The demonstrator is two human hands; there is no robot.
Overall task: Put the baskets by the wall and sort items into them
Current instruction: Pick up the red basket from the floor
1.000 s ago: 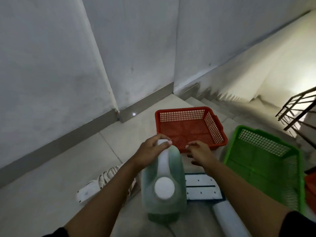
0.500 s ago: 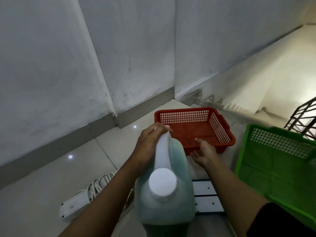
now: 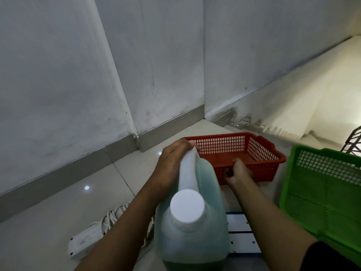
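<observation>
My left hand [image 3: 172, 163] grips the white handle of a big jug of green liquid [image 3: 192, 225], held off the floor with its white cap facing me. Beyond it an empty red mesh basket [image 3: 261, 151] sits on the tiled floor near the corner of the wall. My right hand [image 3: 238, 173] holds the red basket's near rim, fingers curled over the edge. A green mesh basket [image 3: 328, 190] stands tilted at the right, with nothing visible inside.
A white power strip with its coiled cable [image 3: 91, 237] lies on the floor at lower left. A white and blue flat mop head [image 3: 241, 235] lies under the jug. Stairs [image 3: 273, 132] and a dark railing [image 3: 351, 141] are at the right.
The jug has come up higher and closer to me. My right hand has reached forward from the open floor and taken the red basket's near rim.
</observation>
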